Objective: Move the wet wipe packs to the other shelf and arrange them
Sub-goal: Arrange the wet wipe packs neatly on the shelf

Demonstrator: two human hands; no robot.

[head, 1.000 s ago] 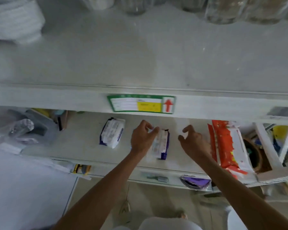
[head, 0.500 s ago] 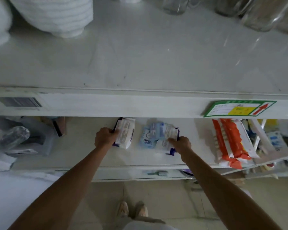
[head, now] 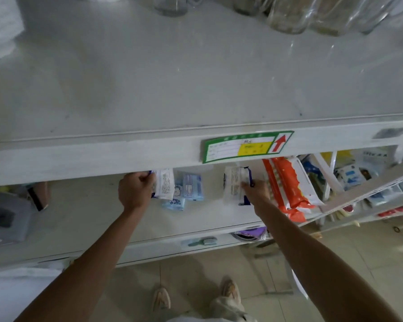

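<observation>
Wet wipe packs lie on the lower shelf (head: 84,219), partly hidden under the front edge of the upper shelf (head: 149,89). The left hand (head: 134,194) grips one white pack with a dark blue edge (head: 164,184); its fingers are curled round the pack's left side, with the knuckles toward the camera and the fingertips out of sight behind the pack. The right hand (head: 256,190) holds a second white pack with a dark blue edge (head: 234,187), the thumb and fingers closed narrowly on its right side, near the top corner. Both packs stand on edge, their printed backs facing the camera.

Between the two held packs, just right of the left-hand one, lie two light blue packs (head: 186,190), overlapping each other and flat on the lower shelf; neither hand touches them. Right of the right hand, orange and white packets (head: 286,189) lean at the shelf's right end, close beside the hand.

A green-bordered label with a yellow field and a red arrow (head: 247,146) is stuck on the upper shelf's front edge, above the right-hand pack. Glass jars (head: 312,15) stand at the far right of the upper shelf. A grey box (head: 5,219) sits at the left of the lower shelf.
</observation>
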